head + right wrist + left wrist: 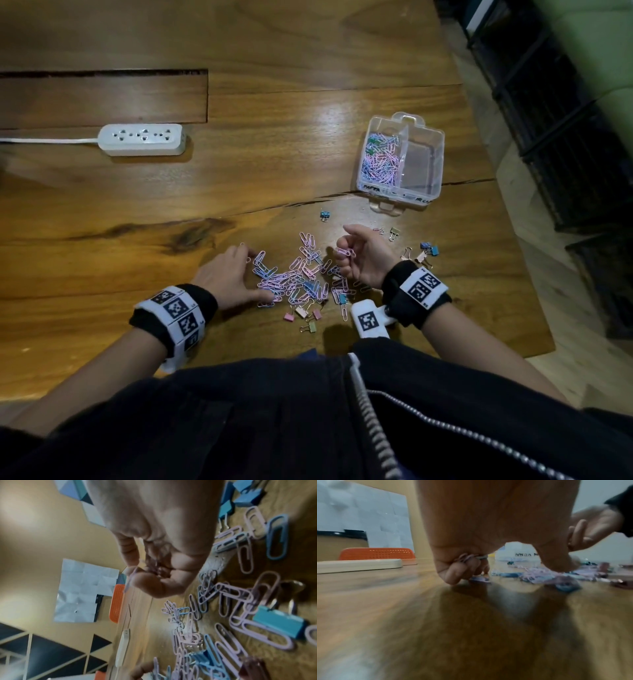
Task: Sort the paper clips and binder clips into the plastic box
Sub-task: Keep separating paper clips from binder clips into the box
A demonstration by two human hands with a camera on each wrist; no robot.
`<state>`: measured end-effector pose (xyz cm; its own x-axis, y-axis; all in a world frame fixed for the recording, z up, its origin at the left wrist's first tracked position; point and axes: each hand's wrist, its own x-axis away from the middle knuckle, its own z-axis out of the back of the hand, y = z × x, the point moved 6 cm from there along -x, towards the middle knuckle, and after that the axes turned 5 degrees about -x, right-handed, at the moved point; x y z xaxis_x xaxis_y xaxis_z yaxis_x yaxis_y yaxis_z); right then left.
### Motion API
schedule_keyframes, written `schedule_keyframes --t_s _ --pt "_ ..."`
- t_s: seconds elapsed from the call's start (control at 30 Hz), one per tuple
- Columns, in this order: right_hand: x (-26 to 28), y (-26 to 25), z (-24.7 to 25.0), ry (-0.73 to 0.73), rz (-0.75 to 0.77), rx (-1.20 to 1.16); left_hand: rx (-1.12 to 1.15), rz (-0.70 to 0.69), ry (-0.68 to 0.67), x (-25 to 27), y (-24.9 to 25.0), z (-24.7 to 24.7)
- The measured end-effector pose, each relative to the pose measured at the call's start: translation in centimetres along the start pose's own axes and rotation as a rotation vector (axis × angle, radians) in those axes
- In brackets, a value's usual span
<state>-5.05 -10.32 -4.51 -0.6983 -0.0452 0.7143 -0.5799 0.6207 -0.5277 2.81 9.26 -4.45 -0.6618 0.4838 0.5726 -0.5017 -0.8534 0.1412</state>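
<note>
Holding pink paper clips (pixel 345 252) in curled fingers, the right hand (pixel 363 258) hovers above the pile (pixel 298 277); the left hand (pixel 228 274) grips several clips too, blurred.

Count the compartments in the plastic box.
2. The left compartment of the plastic box holds a heap of paper clips; the right compartment, across the divider, looks empty. None seems hidden.

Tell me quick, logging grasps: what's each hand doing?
Left hand: fingers curled around paper clips.
Right hand: pinching a pink paper clip.
</note>
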Motion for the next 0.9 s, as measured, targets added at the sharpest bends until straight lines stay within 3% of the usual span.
schedule_keyframes --t_s 0.2,0.33,0.53,0.67,0.83,0.9 --pt "-0.8 -0.8 -1.3 0.072 0.160 0.321 -0.017 -0.177 0.066 -0.4 1.4 -0.8" --pt "-0.9 -1.1 -2.5 0.280 0.393 1.000 -0.110 -0.251 0.101 -0.4 3.1 -0.9" --pt "-2.0 0.7 -4.2 0.173 0.389 1.480 0.010 -0.242 0.139 -1.0 3.7 -0.4" --pt "-2.3 1.1 -5.1 0.131 0.417 1.649 0.464 -0.227 0.079 -1.2 3.4 0.5" --pt "-2.0 0.6 -5.4 0.110 0.466 1.606 1.296 -0.037 -0.042 -1.7 1.5 0.5" --pt "-1.9 0.4 -5.2 0.103 0.473 1.561 1.493 -0.021 -0.066 -1.7 1.4 0.5"
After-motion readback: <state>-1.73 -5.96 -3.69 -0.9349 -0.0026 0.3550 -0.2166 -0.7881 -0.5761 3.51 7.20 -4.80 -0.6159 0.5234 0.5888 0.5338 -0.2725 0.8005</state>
